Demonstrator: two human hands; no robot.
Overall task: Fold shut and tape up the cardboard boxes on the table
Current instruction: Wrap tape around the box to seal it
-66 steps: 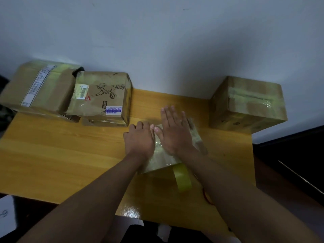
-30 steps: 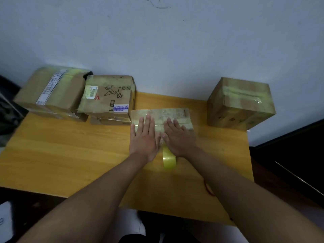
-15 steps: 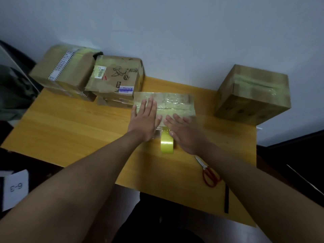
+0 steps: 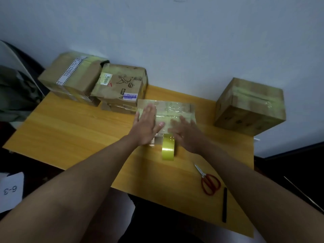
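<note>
Left to right across the wooden table (image 4: 70,137): a large box (image 4: 70,78) with a white printed strip is sitting at the far left corner, and a printed box (image 4: 121,85) with a blue label is lying just beside it, resting on flatter cardboard. At centre, a flat taped box (image 4: 175,109) is lying against the printed box's right side. The left hand (image 4: 145,125) is pressing flat on the taped box's left part, fingers straight and together. A roll of yellow tape (image 4: 168,148) is standing on edge just in front of this box, between the two wrists. The right hand (image 4: 185,134), blurred, is spreading open fingers over the box's near right part. Red-handled scissors (image 4: 208,183) and a black pen (image 4: 224,204) are lying near the front right edge. A taped cube-shaped box (image 4: 250,106) is standing well apart at the far right.
</note>
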